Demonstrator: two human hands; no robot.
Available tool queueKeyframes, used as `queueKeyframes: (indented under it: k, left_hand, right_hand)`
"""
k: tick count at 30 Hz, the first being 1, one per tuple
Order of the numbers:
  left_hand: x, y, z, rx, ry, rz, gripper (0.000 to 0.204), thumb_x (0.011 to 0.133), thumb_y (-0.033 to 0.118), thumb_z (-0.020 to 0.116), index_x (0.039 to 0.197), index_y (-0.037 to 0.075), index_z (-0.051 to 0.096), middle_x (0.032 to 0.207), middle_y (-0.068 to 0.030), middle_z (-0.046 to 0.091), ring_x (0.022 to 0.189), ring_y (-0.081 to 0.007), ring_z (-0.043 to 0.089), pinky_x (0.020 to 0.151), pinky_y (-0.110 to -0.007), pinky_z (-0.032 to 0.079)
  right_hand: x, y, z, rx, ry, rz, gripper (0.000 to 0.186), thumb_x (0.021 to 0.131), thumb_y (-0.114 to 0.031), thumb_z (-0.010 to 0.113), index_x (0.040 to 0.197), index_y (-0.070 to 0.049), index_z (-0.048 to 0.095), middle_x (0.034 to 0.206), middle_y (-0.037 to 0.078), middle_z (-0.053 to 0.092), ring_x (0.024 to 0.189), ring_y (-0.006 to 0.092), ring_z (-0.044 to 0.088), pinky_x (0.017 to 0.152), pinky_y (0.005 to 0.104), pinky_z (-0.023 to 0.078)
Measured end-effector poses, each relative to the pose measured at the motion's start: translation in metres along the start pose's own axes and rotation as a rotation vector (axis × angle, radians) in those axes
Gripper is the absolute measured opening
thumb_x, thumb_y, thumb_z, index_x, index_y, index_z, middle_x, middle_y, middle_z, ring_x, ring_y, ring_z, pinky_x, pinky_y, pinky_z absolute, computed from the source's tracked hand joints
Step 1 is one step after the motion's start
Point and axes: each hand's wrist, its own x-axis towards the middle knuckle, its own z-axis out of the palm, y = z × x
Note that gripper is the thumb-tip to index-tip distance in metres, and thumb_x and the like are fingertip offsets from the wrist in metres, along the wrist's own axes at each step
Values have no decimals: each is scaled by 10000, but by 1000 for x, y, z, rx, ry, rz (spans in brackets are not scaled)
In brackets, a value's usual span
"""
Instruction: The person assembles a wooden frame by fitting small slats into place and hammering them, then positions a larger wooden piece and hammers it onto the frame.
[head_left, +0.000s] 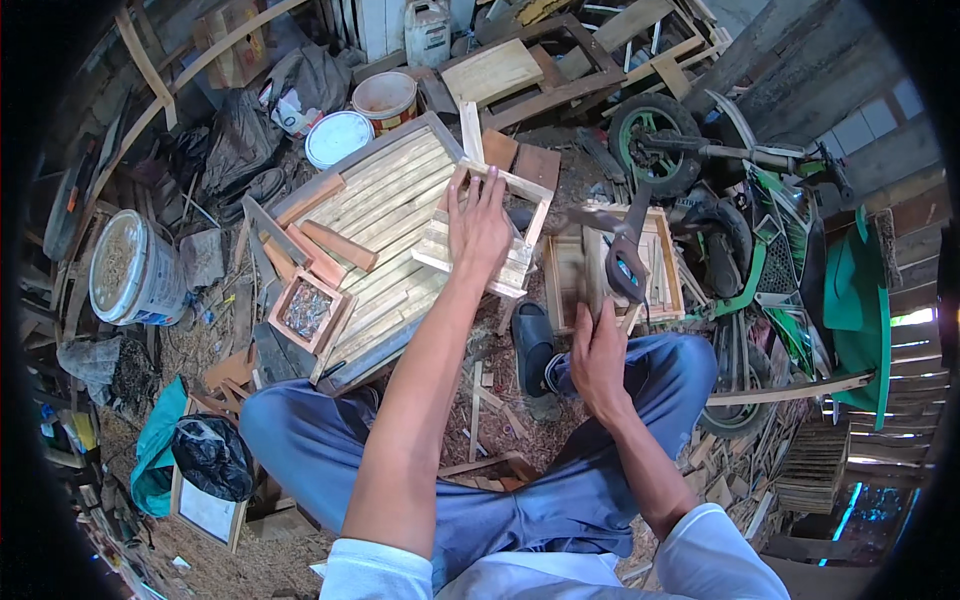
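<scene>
My left hand [478, 228] grips a pale slatted wooden frame [522, 262] over a slatted panel [385, 260], its fingers reaching the top bar. My right hand [598, 365] is closed round a motion-blurred upright tool with a wooden handle, apparently a hammer [590, 217]. Behind it, a black-handled handsaw [627, 275] is at a wooden box [668, 285] holding thin strips. A small wooden tray of metal bits [303, 310] and several reddish offcuts [335, 243] rest on the panel.
A green motorbike [775, 290] stands at the right. A white bucket [130, 265] is at the left; more buckets [383, 100] and stacked timber [490, 68] are behind. Wood scraps litter the floor. My dark slipper [530, 345] is below the frame, between my bent knees.
</scene>
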Motion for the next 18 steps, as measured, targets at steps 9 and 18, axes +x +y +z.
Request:
queueKeyframes:
  k: [9, 18]
  left_hand:
    - [-1, 1, -1, -16, -54, -14, 496, 927, 147, 432, 1417, 68, 427, 1527, -73, 386, 1389, -268, 389, 1185, -524, 138]
    - [1, -4, 5, -9, -26, -13, 487, 908, 132, 442, 1392, 76, 464, 1523, -58, 397, 1387, -266, 393, 1188, -514, 123]
  right_hand:
    - [-1, 2, 1, -111, -161, 88, 210, 986, -181, 501, 980, 17, 432, 664, 353, 557, 693, 545, 568, 566, 579, 411]
    - [1, 8, 7, -64, -115, 11, 220, 982, -189, 520, 972, 17, 445, 683, 340, 566, 703, 538, 570, 563, 577, 388]
